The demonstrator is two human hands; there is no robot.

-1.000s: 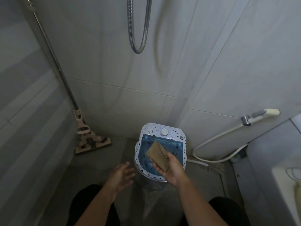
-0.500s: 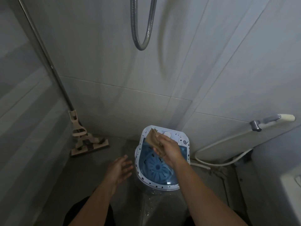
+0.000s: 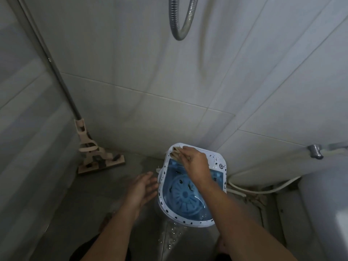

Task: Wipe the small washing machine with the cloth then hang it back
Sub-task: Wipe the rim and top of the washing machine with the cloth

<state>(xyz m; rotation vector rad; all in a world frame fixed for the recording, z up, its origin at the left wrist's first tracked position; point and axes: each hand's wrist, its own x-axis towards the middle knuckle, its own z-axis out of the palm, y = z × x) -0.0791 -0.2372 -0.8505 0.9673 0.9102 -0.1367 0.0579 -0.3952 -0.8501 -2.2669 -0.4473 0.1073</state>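
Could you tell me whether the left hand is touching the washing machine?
No, the left hand hovers open beside the washing machine, with floor visible between them.

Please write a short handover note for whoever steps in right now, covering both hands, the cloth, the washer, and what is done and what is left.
Right hand: holds the tan cloth bunched against the far-left corner of the small washing machine, on its top panel.
Left hand: open, holding nothing, hovering just left of the machine, apparently not touching it.
Machine: stands on the floor by the tiled wall, tub open, blue inside; white rim speckled dark.
Done: cloth fetched, wiping begun at the top panel.
Left: wipe the rest of the rim and body, then hang the cloth back; its hook is not in view.
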